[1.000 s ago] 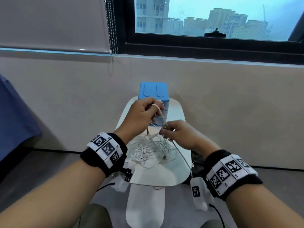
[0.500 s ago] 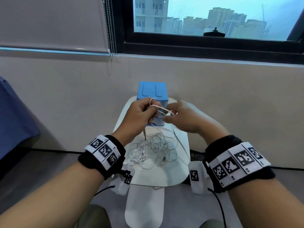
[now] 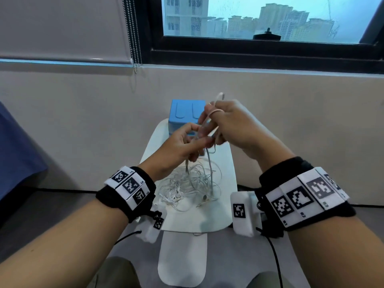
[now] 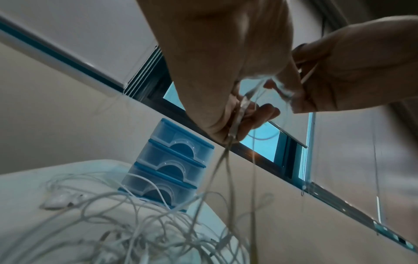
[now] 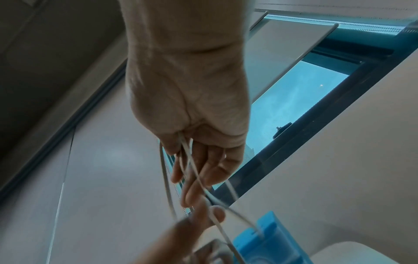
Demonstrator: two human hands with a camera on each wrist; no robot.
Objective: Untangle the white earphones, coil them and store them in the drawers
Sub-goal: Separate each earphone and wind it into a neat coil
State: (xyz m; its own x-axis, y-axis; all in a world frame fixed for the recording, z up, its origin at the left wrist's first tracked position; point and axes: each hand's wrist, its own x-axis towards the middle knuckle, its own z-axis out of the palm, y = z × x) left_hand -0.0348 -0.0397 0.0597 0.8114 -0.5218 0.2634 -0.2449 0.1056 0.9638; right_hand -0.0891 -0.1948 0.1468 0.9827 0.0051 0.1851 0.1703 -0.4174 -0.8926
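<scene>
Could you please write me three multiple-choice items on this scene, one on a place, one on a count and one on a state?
1. Where does the blue plastic drawer unit stand?
A. at the far end of the small white table, by the wall
B. on the floor
C. on the window sill

2. How many drawers does the unit have?
A. one
B. three
C. five

3. What state are the drawers in?
A. all pulled out
B. all closed
C. removed

Answers:
1 A, as the head view shows it beyond the tangled white earphone cables on the table.
2 B, as the left wrist view shows three stacked fronts.
3 B, as every front sits flush while the left hand and right hand hold a cable above.
</scene>
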